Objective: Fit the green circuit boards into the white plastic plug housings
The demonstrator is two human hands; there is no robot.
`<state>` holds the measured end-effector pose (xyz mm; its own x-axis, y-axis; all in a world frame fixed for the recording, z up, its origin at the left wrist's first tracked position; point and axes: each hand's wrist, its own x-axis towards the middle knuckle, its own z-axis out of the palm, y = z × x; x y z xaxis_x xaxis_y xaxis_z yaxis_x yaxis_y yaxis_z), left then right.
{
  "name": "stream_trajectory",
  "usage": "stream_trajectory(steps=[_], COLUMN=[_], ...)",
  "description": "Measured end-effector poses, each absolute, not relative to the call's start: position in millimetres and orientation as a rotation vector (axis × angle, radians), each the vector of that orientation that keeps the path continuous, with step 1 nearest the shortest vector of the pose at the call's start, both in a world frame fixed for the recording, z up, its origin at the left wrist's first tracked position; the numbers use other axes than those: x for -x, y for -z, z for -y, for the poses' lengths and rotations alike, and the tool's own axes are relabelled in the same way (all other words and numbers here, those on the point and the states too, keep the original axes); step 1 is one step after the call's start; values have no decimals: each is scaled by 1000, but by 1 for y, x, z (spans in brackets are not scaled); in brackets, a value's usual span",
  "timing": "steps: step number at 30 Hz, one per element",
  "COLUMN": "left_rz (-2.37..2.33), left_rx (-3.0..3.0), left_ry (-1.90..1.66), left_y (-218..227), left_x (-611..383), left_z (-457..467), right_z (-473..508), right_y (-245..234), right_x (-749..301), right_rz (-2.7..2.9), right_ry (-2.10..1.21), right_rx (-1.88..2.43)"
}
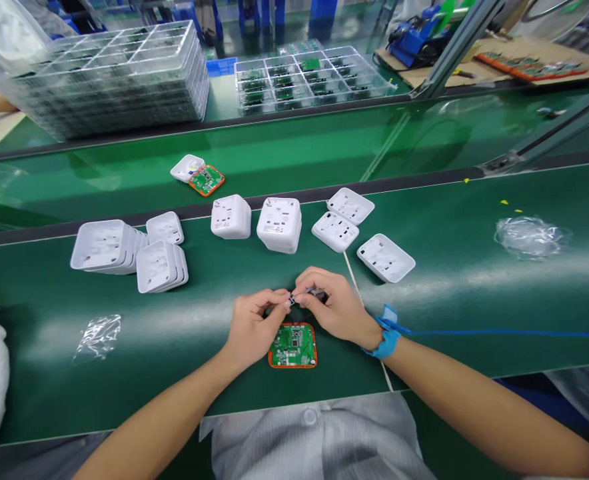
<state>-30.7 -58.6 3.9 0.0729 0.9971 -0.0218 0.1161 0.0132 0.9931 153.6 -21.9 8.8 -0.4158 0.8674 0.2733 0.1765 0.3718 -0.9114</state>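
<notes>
My left hand (259,321) and my right hand (329,303) meet fingertip to fingertip above the green work surface. Between them is a small dark-and-white part (291,301), too small to name, which both pinch. Something dark and greyish (317,293) shows inside the curled fingers of my right hand; its kind is mostly hidden. Just below the hands lies a green circuit board (294,343) in an orange frame, close to my left fingers. Around my right wrist sits a blue wrist strap (387,337) with a blue cord running off to the right.
White plastic shells stand in stacks at left (102,245) and centre (278,223), with a loose shell (387,258) at right. An open shell and another board (206,180) lie on the green strip behind. Clear plastic bags (530,237) and compartment trays (314,80) are farther out.
</notes>
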Motion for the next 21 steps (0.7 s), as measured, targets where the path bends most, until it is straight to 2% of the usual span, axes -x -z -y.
stream_trajectory(steps=[11,15,18,21], left_rz=[-1289,-1254,-1496,-1754], left_rx=[-1482,-2037,-2474,-2687], left_ry=[-993,-972,-1058,-762], left_y=[0,-18,-45,-71], left_x=[32,51,77,97], left_z=[57,39,11,-21], right_z=[26,23,19,18], right_y=[-10,-18,-21,-22], right_x=[-148,-158,-163,-165], right_rz=[1902,2150,2358,2448], right_ry=[-989,-905,-798,-549], right_rx=[944,980,1015,1080])
